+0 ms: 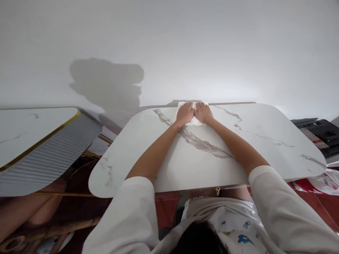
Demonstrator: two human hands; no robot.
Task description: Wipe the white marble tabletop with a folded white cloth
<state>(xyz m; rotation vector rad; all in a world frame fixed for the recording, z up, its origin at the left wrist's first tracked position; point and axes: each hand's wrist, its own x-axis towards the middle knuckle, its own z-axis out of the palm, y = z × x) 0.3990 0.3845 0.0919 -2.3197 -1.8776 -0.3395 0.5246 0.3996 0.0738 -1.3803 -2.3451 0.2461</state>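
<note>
A crumpled white cloth (195, 121), perhaps paper, lies at the far edge of a white marble-patterned tabletop (201, 173). My left hand (185, 113) presses down on its left part, fingers bent over it and pointing at the wall. Beside it, my right hand (203, 113) bears on the right part in the same way, and the thumbs nearly meet. Both arms reach straight out across the table. Much of the cloth is hidden under the palms.
A white wall (169, 53) rises right behind the table. To the left stands another marble-topped table (34, 130) with a gold edge and ribbed grey side. A person's bare leg (34, 208) shows below it. At right are a black case-like object (325, 132) and a red-and-white plastic bag (320, 181).
</note>
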